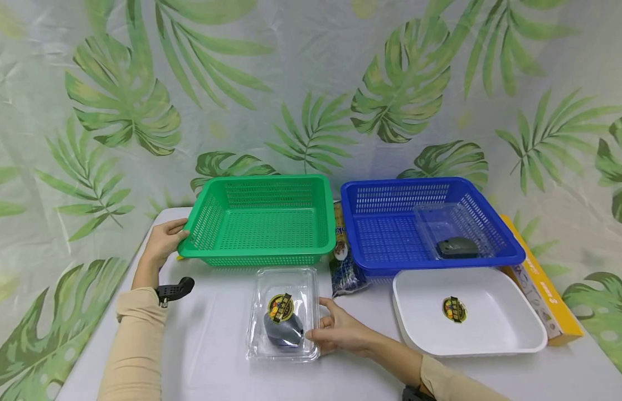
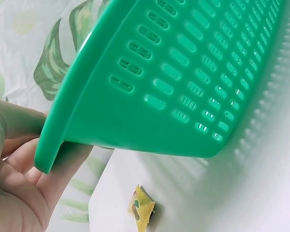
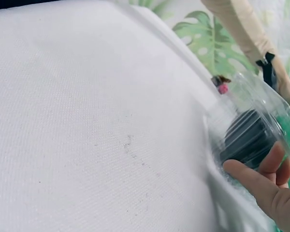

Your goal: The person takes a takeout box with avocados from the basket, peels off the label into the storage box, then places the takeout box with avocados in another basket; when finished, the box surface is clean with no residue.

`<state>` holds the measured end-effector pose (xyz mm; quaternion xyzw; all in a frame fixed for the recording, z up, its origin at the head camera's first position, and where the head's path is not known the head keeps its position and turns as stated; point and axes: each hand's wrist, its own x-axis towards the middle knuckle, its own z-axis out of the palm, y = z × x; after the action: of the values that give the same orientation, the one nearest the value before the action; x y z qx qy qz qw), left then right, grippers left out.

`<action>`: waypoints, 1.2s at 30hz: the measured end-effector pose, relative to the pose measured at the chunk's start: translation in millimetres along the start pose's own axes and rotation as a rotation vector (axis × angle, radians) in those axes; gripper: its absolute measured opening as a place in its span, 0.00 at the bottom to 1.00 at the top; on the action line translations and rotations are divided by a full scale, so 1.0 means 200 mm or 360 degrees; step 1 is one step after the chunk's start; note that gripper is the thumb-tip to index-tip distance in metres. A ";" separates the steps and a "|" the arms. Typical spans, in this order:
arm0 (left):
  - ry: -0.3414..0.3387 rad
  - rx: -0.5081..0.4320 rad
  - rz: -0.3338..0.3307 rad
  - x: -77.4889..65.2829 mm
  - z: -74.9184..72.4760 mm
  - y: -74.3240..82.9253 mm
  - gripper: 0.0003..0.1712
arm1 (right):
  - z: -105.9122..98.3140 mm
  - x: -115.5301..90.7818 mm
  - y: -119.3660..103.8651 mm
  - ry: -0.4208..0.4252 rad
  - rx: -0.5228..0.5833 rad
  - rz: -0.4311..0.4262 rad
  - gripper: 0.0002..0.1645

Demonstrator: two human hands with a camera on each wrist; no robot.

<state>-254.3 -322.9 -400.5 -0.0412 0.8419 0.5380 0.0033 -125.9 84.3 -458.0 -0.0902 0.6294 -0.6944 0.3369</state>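
My left hand (image 1: 163, 244) grips the left end of the green plastic basket (image 1: 268, 259), thumb and fingers on either side of its rim in the left wrist view. The basket looks lifted and tilted there, its underside showing. Its inside holds nothing. In front of it, my right hand (image 1: 345, 329) pinches the right edge of a clear plastic clamshell box (image 1: 261, 289). A dark grey computer mouse (image 1: 286, 336) lies inside under the lid, which bears a round black and yellow sticker (image 1: 280, 308). The same mouse (image 3: 249, 135) shows through the plastic in the right wrist view.
At the right stands a blue basket (image 1: 431, 264) with a clear box (image 1: 425, 223) and dark mouse-shaped thing (image 1: 457, 247). A white tray (image 1: 416, 328), orange carton (image 1: 547, 284) and dark bag (image 1: 345, 273) are nearby. A small yellow wrapper (image 2: 142, 208) lies below the green basket.
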 end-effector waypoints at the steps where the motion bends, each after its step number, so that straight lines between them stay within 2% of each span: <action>1: 0.0012 0.0019 0.0000 0.00 0.00 0.00 0.29 | 0.00 0.00 0.00 0.0001 0.0018 0.0009 0.54; 7: 0.0139 0.0143 0.0014 -0.01 0.02 0.00 0.27 | -0.01 0.02 0.02 -0.0048 0.0079 0.0013 0.54; 13: 0.0310 0.0235 -0.0010 -0.03 0.05 -0.01 0.25 | -0.03 0.02 0.02 -0.0071 0.0002 -0.0043 0.55; 16: 0.0363 0.0329 -0.0028 -0.06 0.06 0.01 0.24 | -0.03 0.01 0.02 -0.0075 -0.0044 -0.0072 0.55; 18: 0.0416 0.0434 0.0010 -0.08 0.08 0.04 0.22 | -0.03 0.01 0.02 -0.0075 -0.0075 -0.0087 0.55; 21: 0.0542 0.0530 0.0174 -0.11 0.12 0.08 0.19 | -0.04 0.01 0.02 -0.0067 -0.0118 -0.0095 0.55; 24: 0.0733 0.0553 0.0456 -0.13 0.18 0.12 0.14 | -0.04 0.01 0.01 -0.0053 -0.0167 -0.0109 0.56; 26: 0.0798 0.0523 0.0625 -0.15 0.22 0.14 0.10 | -0.05 0.00 0.00 -0.0046 -0.0199 -0.0122 0.56; 27: 0.0781 0.0486 0.0681 -0.16 0.25 0.15 0.09 | -0.05 0.00 0.00 -0.0044 -0.0214 -0.0128 0.57; 29: 0.0615 0.0430 0.0735 -0.19 0.29 0.17 0.07 | -0.05 0.01 0.00 -0.0034 -0.0260 -0.0147 0.57; 30: 0.0466 0.0409 0.0731 -0.21 0.31 0.18 0.08 | -0.06 0.01 0.00 -0.0023 -0.0286 -0.0155 0.58; 34: -0.0320 0.0365 0.0532 -0.30 0.41 0.21 0.14 | -0.06 0.02 -0.02 0.0056 -0.0441 -0.0218 0.62; 36: -0.0626 0.0384 0.0431 -0.33 0.45 0.21 0.21 | -0.07 0.03 -0.04 0.0129 -0.0585 -0.0260 0.63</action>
<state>-195.4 -219.5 -396.5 0.1779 0.8810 0.4270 0.0998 -140.6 90.9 -455.7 -0.1729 0.7492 -0.5960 0.2316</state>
